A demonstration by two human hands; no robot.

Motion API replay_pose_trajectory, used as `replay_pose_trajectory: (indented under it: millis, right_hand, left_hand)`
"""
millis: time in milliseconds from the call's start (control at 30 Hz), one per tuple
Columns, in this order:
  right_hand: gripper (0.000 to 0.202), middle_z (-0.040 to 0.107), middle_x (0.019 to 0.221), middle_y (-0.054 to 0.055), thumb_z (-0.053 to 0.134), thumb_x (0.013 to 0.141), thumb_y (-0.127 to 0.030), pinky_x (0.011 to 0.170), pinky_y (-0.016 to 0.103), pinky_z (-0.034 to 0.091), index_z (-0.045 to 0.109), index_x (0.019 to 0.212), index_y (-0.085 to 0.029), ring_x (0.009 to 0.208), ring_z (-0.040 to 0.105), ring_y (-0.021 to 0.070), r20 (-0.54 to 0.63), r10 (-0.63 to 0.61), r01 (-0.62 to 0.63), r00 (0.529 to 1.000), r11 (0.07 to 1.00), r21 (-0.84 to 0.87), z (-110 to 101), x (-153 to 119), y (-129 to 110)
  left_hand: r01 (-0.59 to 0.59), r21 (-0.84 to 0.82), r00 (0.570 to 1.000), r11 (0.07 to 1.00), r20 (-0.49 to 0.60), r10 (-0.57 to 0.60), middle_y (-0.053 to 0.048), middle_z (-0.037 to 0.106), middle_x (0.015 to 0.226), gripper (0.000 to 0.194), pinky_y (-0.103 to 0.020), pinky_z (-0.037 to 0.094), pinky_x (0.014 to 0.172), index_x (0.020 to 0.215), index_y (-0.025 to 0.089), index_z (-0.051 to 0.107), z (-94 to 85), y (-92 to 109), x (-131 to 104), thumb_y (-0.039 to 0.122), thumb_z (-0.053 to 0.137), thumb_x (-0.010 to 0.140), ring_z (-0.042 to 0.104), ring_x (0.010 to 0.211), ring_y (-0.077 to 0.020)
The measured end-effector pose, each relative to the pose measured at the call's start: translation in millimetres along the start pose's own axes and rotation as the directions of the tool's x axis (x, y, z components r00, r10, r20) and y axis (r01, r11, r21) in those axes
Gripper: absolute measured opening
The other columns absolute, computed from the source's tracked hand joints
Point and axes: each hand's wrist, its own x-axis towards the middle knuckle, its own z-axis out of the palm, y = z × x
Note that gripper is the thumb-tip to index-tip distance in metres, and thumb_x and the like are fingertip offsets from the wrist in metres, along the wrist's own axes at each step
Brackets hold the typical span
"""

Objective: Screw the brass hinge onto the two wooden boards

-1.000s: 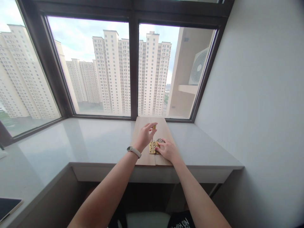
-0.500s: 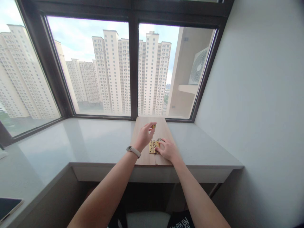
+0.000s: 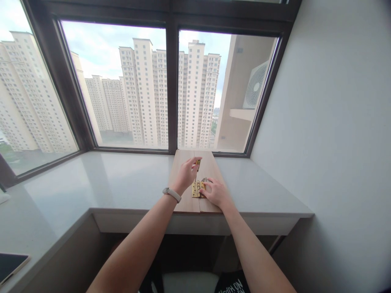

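Head view, hinge: a brass-coloured hinge (image 3: 195,191) lies flat across the seam of two pale wooden boards (image 3: 183,205), toward their near end.
Screwdriver: the screwdriver (image 3: 198,162) stands nearly upright above it, handle yellow and black, thin shaft down; whether the tip touches, I can't tell.
Left hand: the left hand (image 3: 185,176) is pinched around that handle, thumb against fingers, with a pale-strapped watch (image 3: 172,194) on the wrist.
Right hand: the right hand (image 3: 216,193) lies low, thumb on the hinge, fingers spread; I can't tell whether it grips.
Metal bits: something greyish (image 3: 205,179) sits just beyond the hinge, partly behind the fingers, too small to make out.
Surface: a white surface (image 3: 128,179) under the boards, a dark-screened device (image 3: 12,266) at its left end.
Window: dark frames (image 3: 172,93), tall pale buildings (image 3: 143,93) outside.
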Motion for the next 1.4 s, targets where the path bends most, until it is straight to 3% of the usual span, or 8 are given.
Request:
replay_pose_trajectory:
  millis: [67, 167, 267, 333, 633, 767, 1033, 1400]
  right_hand:
    - [0.050, 0.058, 0.141, 0.011, 0.061, 0.089, -0.055, 0.109, 0.042, 0.037, 0.068, 0.127, -0.024, 0.130, 0.051, 0.0294, -0.029, 0.014, -0.013, 0.999, 1.000, 0.027, 2, 1, 0]
    - [0.045, 0.063, 0.133, 0.012, 0.057, 0.090, -0.033, 0.106, 0.036, 0.039, 0.061, 0.132, -0.018, 0.123, 0.056, 0.0254, -0.081, 0.052, -0.045, 0.995, 0.996, 0.082, 6, 3, 3]
    - [0.050, 0.065, 0.126, 0.013, 0.054, 0.080, -0.013, 0.103, 0.032, 0.040, 0.058, 0.130, -0.015, 0.116, 0.058, 0.0238, -0.135, 0.055, -0.044, 0.989, 0.995, 0.084, 9, 4, 5]
    - [0.050, 0.066, 0.121, 0.012, 0.054, 0.075, -0.008, 0.102, 0.033, 0.039, 0.060, 0.124, -0.015, 0.113, 0.057, 0.0249, -0.169, 0.052, -0.044, 0.984, 0.998, 0.054, 10, 4, 7]
    - [0.013, 0.060, 0.091, 0.008, 0.057, 0.074, -0.012, 0.086, 0.030, 0.040, 0.058, 0.084, -0.020, 0.092, 0.054, 0.0221, -0.201, 0.139, -0.141, 0.970, 0.990, 0.001, 17, 7, 13]
    - [0.010, 0.056, 0.082, 0.006, 0.058, 0.077, -0.013, 0.080, 0.028, 0.040, 0.053, 0.072, -0.020, 0.085, 0.053, 0.0200, -0.192, 0.162, -0.169, 0.968, 0.985, -0.020, 21, 9, 16]
    - [0.018, 0.060, 0.091, 0.007, 0.048, 0.089, -0.009, 0.080, 0.027, 0.041, 0.063, 0.084, -0.018, 0.084, 0.058, 0.0181, -0.211, 0.160, -0.159, 0.964, 0.987, 0.024, 16, 6, 18]
    - [0.023, 0.066, 0.099, 0.009, 0.049, 0.086, -0.007, 0.088, 0.029, 0.046, 0.069, 0.089, -0.017, 0.091, 0.062, 0.0193, -0.216, 0.110, -0.092, 0.970, 0.992, 0.091, 13, 7, 14]
  left_hand:
    - [-0.001, 0.002, 1.000, 1.000, 0.006, 0.001, -0.007, 0.069, 0.118, 0.033, -0.035, 0.063, 0.088, 0.128, 0.026, 0.062, 0.0, 1, 0, 0.016, 0.051, 0.098, 0.068, 0.105, -0.0185]
    - [-0.004, -0.002, 1.000, 1.000, 0.015, 0.004, -0.007, 0.069, 0.119, 0.032, -0.036, 0.063, 0.089, 0.127, 0.026, 0.063, -0.2, 2, -1, 0.018, 0.052, 0.098, 0.068, 0.105, -0.0187]
    - [0.001, -0.008, 1.000, 1.000, 0.015, -0.001, -0.007, 0.069, 0.120, 0.032, -0.036, 0.063, 0.089, 0.128, 0.026, 0.063, -0.7, 3, -2, 0.019, 0.052, 0.098, 0.068, 0.106, -0.0189]
    - [0.009, -0.011, 1.000, 1.000, 0.014, -0.009, -0.006, 0.069, 0.121, 0.032, -0.036, 0.063, 0.089, 0.128, 0.026, 0.063, -1.1, 2, -2, 0.019, 0.052, 0.099, 0.068, 0.106, -0.0187]
    - [0.021, -0.016, 1.000, 1.000, 0.021, -0.020, -0.006, 0.068, 0.122, 0.034, -0.035, 0.063, 0.089, 0.129, 0.027, 0.062, -1.9, 0, -2, 0.018, 0.051, 0.098, 0.068, 0.105, -0.0184]
    - [0.020, -0.014, 1.000, 1.000, 0.020, -0.020, -0.006, 0.069, 0.121, 0.035, -0.034, 0.062, 0.089, 0.130, 0.027, 0.061, -2.7, -1, -2, 0.016, 0.050, 0.098, 0.068, 0.105, -0.0177]
    - [0.022, 0.008, 0.999, 1.000, 0.038, -0.022, -0.007, 0.069, 0.120, 0.036, -0.034, 0.062, 0.088, 0.132, 0.027, 0.060, -5.0, 0, -3, 0.017, 0.048, 0.099, 0.068, 0.103, -0.0179]
    - [0.012, 0.004, 0.999, 1.000, 0.035, -0.012, -0.007, 0.069, 0.121, 0.035, -0.035, 0.063, 0.088, 0.131, 0.027, 0.061, -4.0, 1, -3, 0.018, 0.048, 0.099, 0.068, 0.105, -0.0192]
